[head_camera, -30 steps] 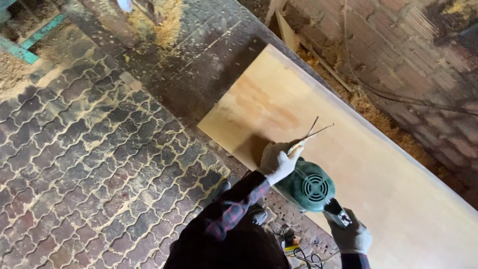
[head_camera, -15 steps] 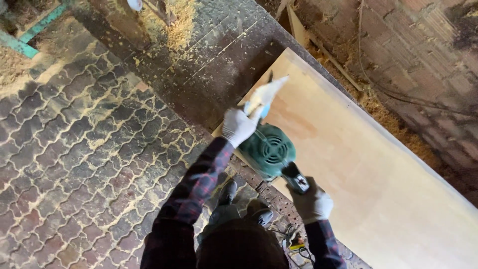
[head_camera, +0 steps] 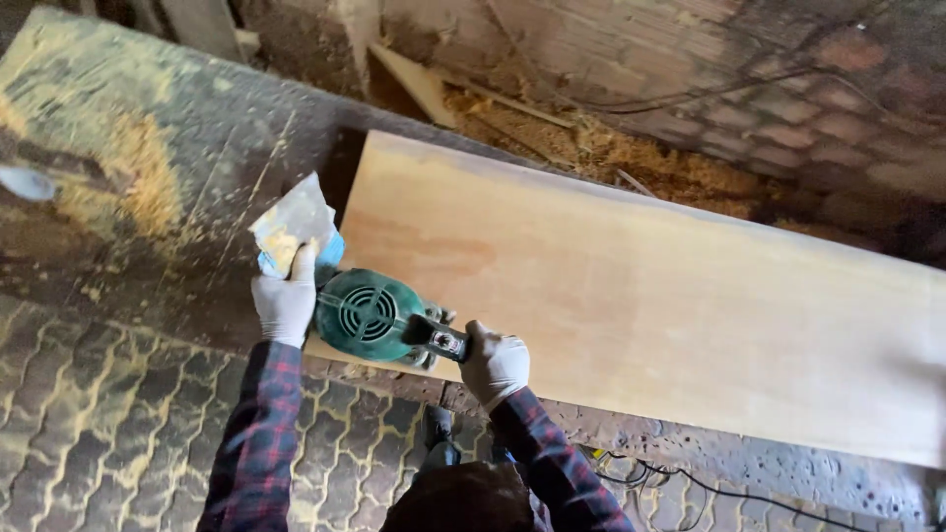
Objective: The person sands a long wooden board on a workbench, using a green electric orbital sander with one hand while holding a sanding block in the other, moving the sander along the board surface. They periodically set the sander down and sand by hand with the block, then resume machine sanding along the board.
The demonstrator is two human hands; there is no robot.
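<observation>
Sander at the board's left end
Right hand [head_camera: 495,365] closed on sander [head_camera: 370,315] handle; left hand [head_camera: 286,300] pinches sandpaper [head_camera: 291,222]; board [head_camera: 670,296] runs rightward

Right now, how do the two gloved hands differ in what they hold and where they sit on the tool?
The left hand sits at the front of the green power tool, pinching a worn sheet of sandpaper. The right hand grips the tool's dark rear handle, off the light wooden board. Both wear white gloves and plaid sleeves.

One package only: crumpled pale yellow-and-blue bag [head_camera: 293,229], pinned under left hand [head_camera: 286,300] on the dusty tabletop [head_camera: 177,148]. No labels, signs or screens.
</observation>
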